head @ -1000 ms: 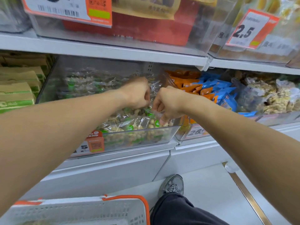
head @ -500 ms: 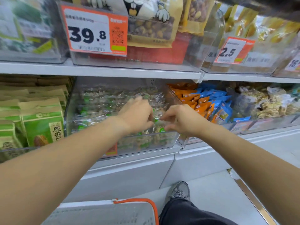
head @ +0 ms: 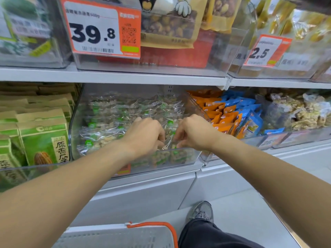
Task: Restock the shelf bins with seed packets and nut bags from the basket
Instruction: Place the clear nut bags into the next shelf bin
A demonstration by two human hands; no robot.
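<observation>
A clear plastic shelf bin (head: 186, 158) on the middle shelf is full of clear nut bags with green labels (head: 107, 122). Both my hands reach into its front part. My left hand (head: 145, 136) has its fingers curled down onto a clear nut bag (head: 169, 135) near the bin's front wall. My right hand (head: 192, 133), just to the right, pinches the same bag with curled fingers. The white basket with an orange rim (head: 148, 228) stands on the floor below me; its contents are out of sight.
Green seed packets (head: 43, 144) fill the bin to the left. Orange and blue packets (head: 232, 111) and a bin of pale snack bags (head: 300, 111) lie to the right. The upper shelf holds bins with price tags 39.8 (head: 100, 31) and 2.5 (head: 265, 52). My shoe (head: 202, 212) is on the grey floor.
The view has tilted upward, showing more of the upper shelf. Both hands stay in the nut bin on the clear bag and have shifted slightly toward its front wall.
</observation>
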